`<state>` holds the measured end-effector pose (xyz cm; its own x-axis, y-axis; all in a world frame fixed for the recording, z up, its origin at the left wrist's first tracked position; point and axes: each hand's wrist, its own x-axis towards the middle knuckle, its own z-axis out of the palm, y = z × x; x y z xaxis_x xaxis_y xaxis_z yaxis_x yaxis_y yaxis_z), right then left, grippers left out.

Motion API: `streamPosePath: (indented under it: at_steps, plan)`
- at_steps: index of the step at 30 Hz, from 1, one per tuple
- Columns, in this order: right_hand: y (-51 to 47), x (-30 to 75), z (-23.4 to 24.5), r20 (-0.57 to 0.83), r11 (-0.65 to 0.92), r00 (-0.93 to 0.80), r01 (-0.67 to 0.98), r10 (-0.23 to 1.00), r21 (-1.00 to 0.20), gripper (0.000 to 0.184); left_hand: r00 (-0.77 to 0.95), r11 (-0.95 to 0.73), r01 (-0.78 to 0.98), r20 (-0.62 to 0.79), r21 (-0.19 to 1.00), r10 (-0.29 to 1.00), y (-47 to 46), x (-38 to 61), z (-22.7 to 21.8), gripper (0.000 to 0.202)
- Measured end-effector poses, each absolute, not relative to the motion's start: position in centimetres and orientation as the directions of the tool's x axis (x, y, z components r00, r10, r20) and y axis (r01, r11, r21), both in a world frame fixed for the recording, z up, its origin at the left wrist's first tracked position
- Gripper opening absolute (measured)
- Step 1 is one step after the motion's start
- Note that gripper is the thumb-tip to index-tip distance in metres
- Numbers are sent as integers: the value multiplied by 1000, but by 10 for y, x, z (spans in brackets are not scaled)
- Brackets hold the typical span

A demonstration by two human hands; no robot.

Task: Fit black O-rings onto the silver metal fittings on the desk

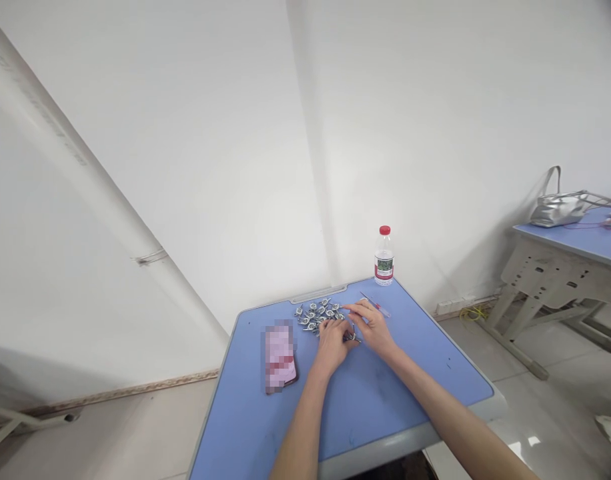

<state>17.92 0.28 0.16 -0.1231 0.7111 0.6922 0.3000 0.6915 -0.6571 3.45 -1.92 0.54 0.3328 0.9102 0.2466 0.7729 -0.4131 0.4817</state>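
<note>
On the blue desk (380,400) lies a pile of small silver metal parts (313,315), each with a rounded middle and a thin stem. My left hand (334,343) rests at the near side of the pile, its fingers curled around one metal part (353,337) that pokes out beside the thumb. Close to its right, my right hand (373,327) hovers with fingers bent together toward the pile. Whatever lies between those fingertips is too small to make out. Beyond the right hand is a thin tool like a small screwdriver (383,309), partly covered by the hand.
A phone (280,357) with a blurred screen lies left of the pile. A water bottle (384,260) with a red cap stands at the desk's far right corner, near the white wall (225,167). Another desk (585,240) at right holds a silver bag (558,209).
</note>
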Motion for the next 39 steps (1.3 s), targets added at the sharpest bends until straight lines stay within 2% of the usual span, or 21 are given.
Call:
streamPosePath:
  at_steps: [5, 11, 18, 23, 28, 31, 33, 36, 39]
  plan:
    - [2, 185, 2, 667, 691, -183, 236, 722, -683, 32, 332, -418, 773, 256, 477, 908, -19, 34, 5, 6]
    - [1, 184, 1, 679, 686, -133, 260, 722, -679, 21, 333, -420, 770, 259, 480, 907, -18, 34, 3, 7]
    - [5, 189, -7, 598, 622, -177, 144, 781, -770, 31, 322, -408, 782, 257, 471, 911, -18, 34, 2, 8]
    - [2, 189, -5, 673, 683, -148, 288, 724, -671, 23, 321, -398, 787, 238, 471, 917, -18, 35, 4, 10]
    - [3, 191, 0, 663, 700, -226, 244, 714, -671, 35, 322, -398, 782, 236, 480, 917, -18, 35, 5, 10]
    - [4, 191, -2, 664, 699, -221, 258, 715, -667, 33, 315, -399, 781, 249, 481, 916, -18, 35, 4, 10]
    - [5, 190, -6, 653, 675, -180, 271, 735, -686, 32, 310, -396, 785, 252, 477, 917, -18, 34, 3, 10]
    - [5, 189, -10, 589, 604, -132, 195, 797, -773, 34, 307, -389, 787, 242, 479, 920, -17, 35, 2, 11]
    - [3, 189, -10, 535, 555, -158, 132, 830, -821, 25, 306, -382, 788, 230, 483, 924, -17, 35, 2, 12]
